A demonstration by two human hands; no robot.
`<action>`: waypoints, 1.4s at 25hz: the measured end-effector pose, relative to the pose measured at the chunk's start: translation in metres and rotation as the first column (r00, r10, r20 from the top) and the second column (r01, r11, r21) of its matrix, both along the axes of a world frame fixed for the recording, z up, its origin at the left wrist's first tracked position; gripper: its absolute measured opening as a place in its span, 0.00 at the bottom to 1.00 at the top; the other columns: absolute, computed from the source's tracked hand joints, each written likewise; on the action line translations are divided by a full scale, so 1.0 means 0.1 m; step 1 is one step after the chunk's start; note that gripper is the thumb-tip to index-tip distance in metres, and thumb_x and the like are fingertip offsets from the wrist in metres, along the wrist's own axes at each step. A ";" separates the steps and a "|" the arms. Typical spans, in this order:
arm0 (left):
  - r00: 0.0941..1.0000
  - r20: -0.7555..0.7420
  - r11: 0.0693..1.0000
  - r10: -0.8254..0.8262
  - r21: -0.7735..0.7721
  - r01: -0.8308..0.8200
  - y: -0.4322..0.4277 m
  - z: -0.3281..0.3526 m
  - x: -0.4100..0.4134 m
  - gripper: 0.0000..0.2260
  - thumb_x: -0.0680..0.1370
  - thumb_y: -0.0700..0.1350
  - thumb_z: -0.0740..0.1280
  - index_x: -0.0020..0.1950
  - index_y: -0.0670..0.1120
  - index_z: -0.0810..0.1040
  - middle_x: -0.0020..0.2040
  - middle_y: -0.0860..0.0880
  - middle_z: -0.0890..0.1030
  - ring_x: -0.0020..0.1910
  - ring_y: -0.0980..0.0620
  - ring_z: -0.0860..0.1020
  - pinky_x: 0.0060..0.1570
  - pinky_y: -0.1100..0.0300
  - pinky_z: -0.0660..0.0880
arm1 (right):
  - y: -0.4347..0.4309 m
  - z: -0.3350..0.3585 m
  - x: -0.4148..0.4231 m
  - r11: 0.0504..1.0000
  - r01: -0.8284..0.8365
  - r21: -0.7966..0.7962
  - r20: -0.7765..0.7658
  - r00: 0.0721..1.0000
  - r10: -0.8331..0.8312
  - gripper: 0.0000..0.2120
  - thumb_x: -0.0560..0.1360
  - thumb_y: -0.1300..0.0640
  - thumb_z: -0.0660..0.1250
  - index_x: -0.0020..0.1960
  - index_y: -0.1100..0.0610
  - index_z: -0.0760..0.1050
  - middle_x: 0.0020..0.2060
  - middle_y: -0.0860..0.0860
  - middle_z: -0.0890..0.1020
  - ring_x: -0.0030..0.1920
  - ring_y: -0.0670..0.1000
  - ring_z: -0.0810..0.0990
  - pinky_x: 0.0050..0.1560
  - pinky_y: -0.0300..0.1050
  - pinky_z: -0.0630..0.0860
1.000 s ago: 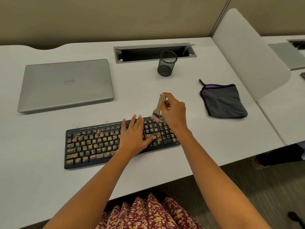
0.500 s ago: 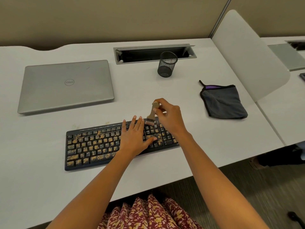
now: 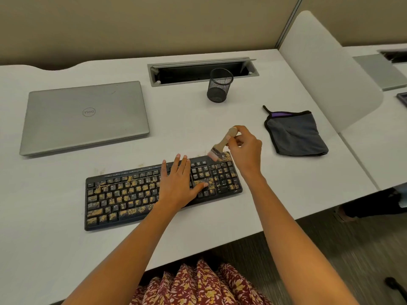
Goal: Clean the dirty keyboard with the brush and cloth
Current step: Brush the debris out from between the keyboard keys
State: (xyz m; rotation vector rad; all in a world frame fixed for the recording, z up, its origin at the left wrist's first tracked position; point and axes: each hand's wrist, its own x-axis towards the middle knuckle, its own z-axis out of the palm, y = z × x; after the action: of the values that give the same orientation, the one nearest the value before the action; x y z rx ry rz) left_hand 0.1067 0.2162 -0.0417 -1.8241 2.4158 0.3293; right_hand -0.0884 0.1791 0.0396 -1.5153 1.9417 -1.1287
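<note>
Head view, brushing stage. Your right hand (image 3: 244, 148) pinches the wooden handle of the brush (image 3: 220, 146) between curled fingers and thumb. The bristles point down at the far right corner of the keyboard (image 3: 123, 194), which lies slightly skewed on the table (image 3: 187, 128) directly before you. Your left hand (image 3: 178, 183) rests flat on the keys right of centre, fingers straight, gripping nothing and only steadying the board. Yellowish crumbs speckle nearly every row, so the sweeping is judged to be at an early point. The keyboard is probably light, rigid plastic that will slide under sideways strokes. Its keys give under pressure, so press on the frame edge rather than the caps where you can. The brush is light, with a stiff handle and soft bristles, and a hold low on the handle, close to the metal band, should give the finest control. The cloth (image 3: 296, 134) lies folded to the right, apart from both hands and untouched. It looks soft and limp, best lifted by a folded edge or bunched in the palm. Also shown are a closed laptop (image 3: 86, 116) at far left and a mesh pen cup (image 3: 219, 86) behind.
</note>
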 end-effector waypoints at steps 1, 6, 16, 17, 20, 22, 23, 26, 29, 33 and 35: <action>1.000 0.001 1.000 -0.003 -0.001 0.003 0.00 0.00 -0.01 0.49 0.70 0.76 0.34 0.81 0.45 0.50 0.81 0.49 0.49 0.79 0.49 0.40 0.75 0.39 0.38 | 0.01 -0.01 0.06 1.000 -0.010 -0.002 0.013 1.000 0.010 0.07 0.77 0.60 0.66 0.54 0.53 0.77 0.36 0.51 0.83 0.36 0.47 0.80 0.34 0.33 0.73; 1.000 -0.007 1.000 -0.013 -0.003 0.013 0.00 0.01 -0.02 0.49 0.70 0.76 0.33 0.81 0.45 0.50 0.81 0.49 0.50 0.80 0.49 0.41 0.75 0.40 0.37 | 0.06 -0.12 0.10 1.000 0.008 0.008 -0.016 1.000 -0.008 0.08 0.78 0.61 0.65 0.56 0.54 0.77 0.39 0.52 0.84 0.38 0.49 0.81 0.32 0.26 0.71; 1.000 0.024 1.000 -0.016 0.002 0.016 0.01 0.02 -0.02 0.46 0.71 0.74 0.34 0.81 0.46 0.49 0.81 0.49 0.50 0.79 0.50 0.40 0.74 0.41 0.35 | 0.03 -0.06 -0.03 0.997 0.076 -0.028 0.002 0.997 -0.076 0.07 0.77 0.62 0.65 0.53 0.55 0.77 0.32 0.49 0.80 0.32 0.44 0.78 0.31 0.31 0.70; 1.000 0.024 1.000 -0.014 -0.003 0.014 0.01 0.02 -0.02 0.46 0.72 0.74 0.35 0.81 0.46 0.50 0.81 0.49 0.50 0.79 0.50 0.41 0.74 0.41 0.35 | 0.04 -0.06 0.04 0.998 0.050 -0.025 0.021 0.999 -0.050 0.06 0.77 0.62 0.65 0.53 0.55 0.77 0.32 0.49 0.80 0.32 0.44 0.78 0.31 0.31 0.71; 1.000 0.024 1.000 -0.008 -0.009 0.008 0.01 0.02 -0.01 0.45 0.73 0.74 0.36 0.81 0.46 0.51 0.81 0.49 0.51 0.80 0.50 0.42 0.75 0.40 0.36 | 0.07 -0.13 0.15 1.000 0.009 -0.007 0.024 1.000 -0.009 0.06 0.77 0.62 0.65 0.52 0.55 0.76 0.29 0.49 0.79 0.28 0.45 0.75 0.28 0.33 0.69; 1.000 0.028 1.000 -0.008 -0.002 0.008 0.01 0.03 -0.01 0.45 0.72 0.74 0.35 0.81 0.47 0.50 0.81 0.50 0.51 0.80 0.50 0.41 0.75 0.40 0.37 | 0.06 -0.16 0.06 0.999 0.044 -0.001 0.004 0.999 -0.044 0.06 0.77 0.63 0.64 0.52 0.55 0.77 0.28 0.49 0.78 0.26 0.44 0.72 0.27 0.31 0.65; 1.000 0.027 1.000 -0.009 0.000 0.010 0.01 0.03 0.00 0.45 0.72 0.74 0.34 0.81 0.47 0.50 0.81 0.50 0.50 0.80 0.50 0.41 0.75 0.40 0.37 | 0.05 -0.16 -0.01 0.997 0.072 0.002 -0.009 0.997 -0.072 0.07 0.76 0.63 0.64 0.51 0.55 0.77 0.28 0.49 0.78 0.26 0.44 0.72 0.27 0.30 0.65; 1.000 0.011 1.000 -0.005 -0.008 0.005 0.01 0.02 -0.01 0.46 0.71 0.73 0.32 0.81 0.47 0.50 0.81 0.50 0.51 0.80 0.50 0.42 0.75 0.39 0.39 | 0.02 -0.18 -0.27 0.988 0.153 0.010 -0.046 0.987 -0.152 0.06 0.77 0.63 0.65 0.52 0.56 0.77 0.28 0.53 0.79 0.27 0.48 0.73 0.29 0.35 0.70; 1.000 0.003 1.000 0.002 -0.002 -0.002 0.02 0.03 -0.01 0.47 0.71 0.73 0.30 0.81 0.47 0.49 0.81 0.50 0.50 0.80 0.50 0.42 0.75 0.39 0.38 | 0.01 -0.17 -0.42 0.979 0.202 0.017 -0.069 0.977 -0.201 0.06 0.78 0.61 0.65 0.53 0.56 0.77 0.29 0.56 0.80 0.28 0.52 0.75 0.31 0.45 0.75; 1.000 -0.011 1.000 0.015 0.011 -0.015 0.02 0.05 -0.02 0.46 0.70 0.72 0.27 0.81 0.48 0.48 0.81 0.51 0.49 0.79 0.50 0.40 0.75 0.40 0.38 | 0.01 -0.09 -0.36 0.982 0.187 -0.021 -0.023 0.982 -0.187 0.06 0.78 0.60 0.65 0.53 0.54 0.78 0.30 0.56 0.81 0.32 0.57 0.80 0.36 0.50 0.79; 1.000 -0.012 1.000 0.018 0.006 -0.018 0.02 0.04 -0.03 0.46 0.71 0.71 0.27 0.81 0.48 0.49 0.81 0.51 0.50 0.79 0.50 0.41 0.75 0.40 0.38 | 0.00 -0.07 -0.22 0.989 0.140 -0.044 0.007 0.990 -0.140 0.05 0.77 0.61 0.66 0.52 0.54 0.78 0.29 0.54 0.81 0.31 0.53 0.80 0.33 0.47 0.79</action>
State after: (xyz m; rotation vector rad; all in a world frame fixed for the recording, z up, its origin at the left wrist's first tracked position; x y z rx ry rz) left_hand 0.1040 0.2183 -0.0372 -1.8475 2.4048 0.3498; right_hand -0.1108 0.1793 0.0326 -1.4161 2.0603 -1.2403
